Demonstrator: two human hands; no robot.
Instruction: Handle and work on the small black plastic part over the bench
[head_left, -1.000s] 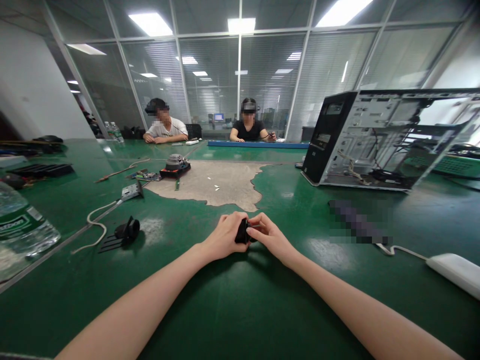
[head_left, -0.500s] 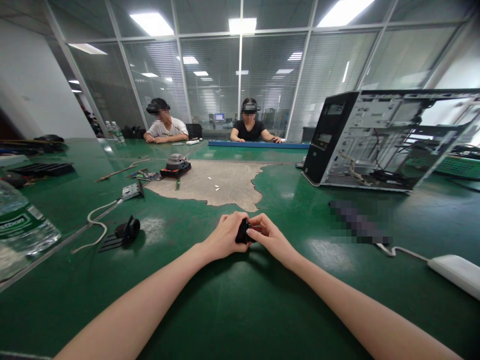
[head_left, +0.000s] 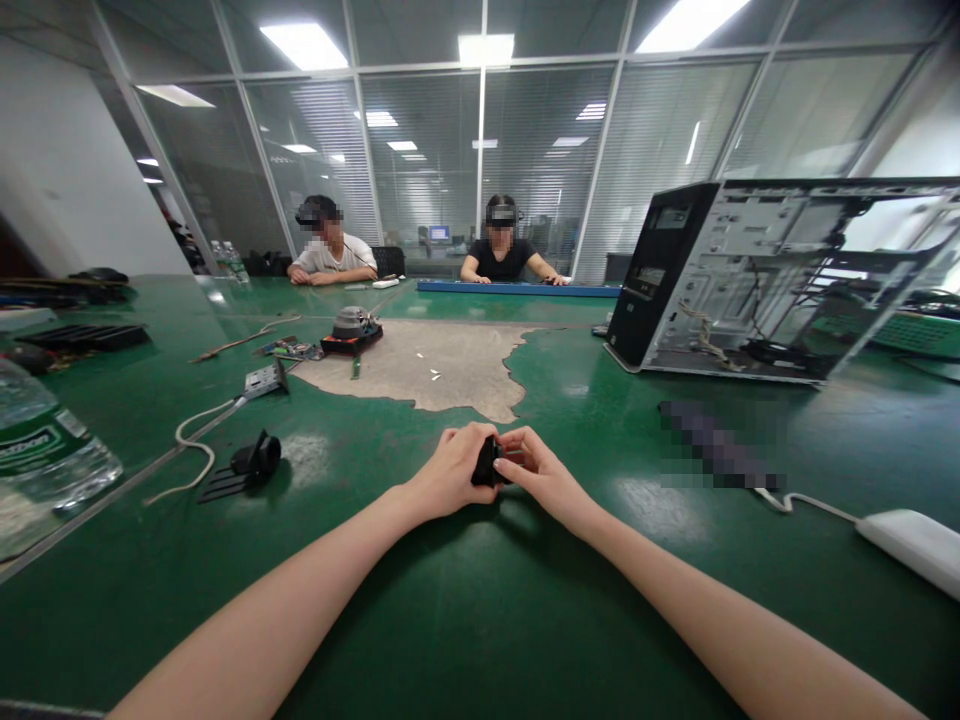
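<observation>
Between my two hands is a small black part (head_left: 486, 463), dark and blocky, largely covered by fingers so its exact kind does not show. My left hand (head_left: 456, 465) wraps around its left side. Thumb and fingers of my right hand (head_left: 536, 465) pinch its right edge. Both hands are close above the green table (head_left: 465, 610), near its middle. To the left lies a black plastic piece (head_left: 255, 458) with a round body and thin prongs. Beyond my hands, a bare grey patch (head_left: 465, 365) shows through the torn green covering.
An opened computer case (head_left: 652, 280) stands at the right, with a white power strip (head_left: 911, 545) nearer me. A plastic water bottle (head_left: 56, 440) is at the left. A cooler fan (head_left: 352, 328) and a metal bracket (head_left: 264, 380) lie farther back. Two people sit across the table.
</observation>
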